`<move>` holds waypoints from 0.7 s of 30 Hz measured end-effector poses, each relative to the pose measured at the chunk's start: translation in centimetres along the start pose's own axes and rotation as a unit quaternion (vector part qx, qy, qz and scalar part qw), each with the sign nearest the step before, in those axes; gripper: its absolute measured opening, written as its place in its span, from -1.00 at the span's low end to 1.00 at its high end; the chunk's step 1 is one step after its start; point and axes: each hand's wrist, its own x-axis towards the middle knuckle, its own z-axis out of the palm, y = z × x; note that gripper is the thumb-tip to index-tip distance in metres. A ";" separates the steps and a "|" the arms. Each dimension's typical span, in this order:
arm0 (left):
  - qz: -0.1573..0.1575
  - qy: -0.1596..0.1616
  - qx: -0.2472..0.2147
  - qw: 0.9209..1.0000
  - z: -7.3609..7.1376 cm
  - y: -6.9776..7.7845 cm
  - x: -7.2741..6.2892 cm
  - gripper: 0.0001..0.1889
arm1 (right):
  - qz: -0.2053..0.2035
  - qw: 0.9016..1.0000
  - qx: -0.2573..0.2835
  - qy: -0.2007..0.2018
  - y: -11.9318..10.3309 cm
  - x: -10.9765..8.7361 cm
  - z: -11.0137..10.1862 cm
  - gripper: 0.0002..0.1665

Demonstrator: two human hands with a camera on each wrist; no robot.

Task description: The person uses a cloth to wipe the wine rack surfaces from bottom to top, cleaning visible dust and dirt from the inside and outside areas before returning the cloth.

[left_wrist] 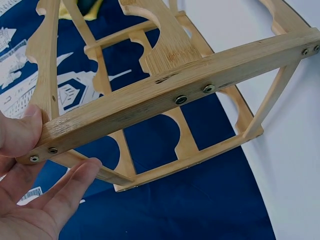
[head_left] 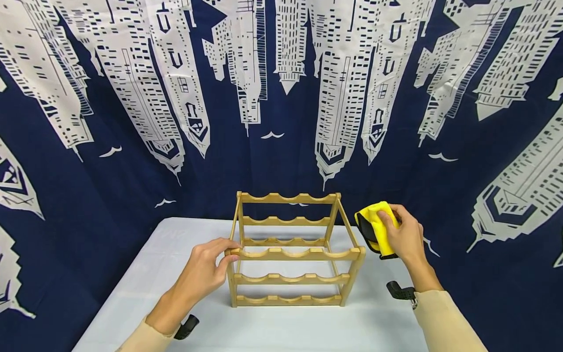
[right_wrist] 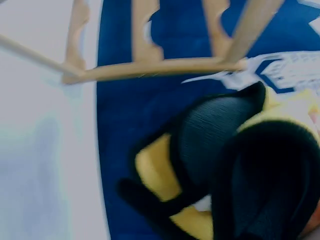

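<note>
A light wooden bottle rack (head_left: 295,253) with scalloped rails stands upright on the white table. My left hand (head_left: 203,270) grips its near left top corner, thumb on one side of the post and fingers on the other. The left wrist view shows that hand (left_wrist: 35,170) around the end of a screwed post (left_wrist: 150,92). Raised to the right of the rack, my right hand (head_left: 402,233) holds a folded yellow cloth (head_left: 379,229) with a black edge and dark patch. Close up in the right wrist view, the bunched cloth (right_wrist: 215,135) hides most of that hand.
The white table (head_left: 176,254) reaches under and around the rack. Behind it hangs a dark blue curtain (head_left: 246,161) printed with white buildings. Black wrist cameras (head_left: 186,327) sit at both sleeves.
</note>
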 end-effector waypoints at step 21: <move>0.019 -0.006 -0.026 0.999 -0.8 0.7 -0.8 -0.66 | -0.072 0.849 0.130 -0.507 0.3 2.1 10.4 -0.63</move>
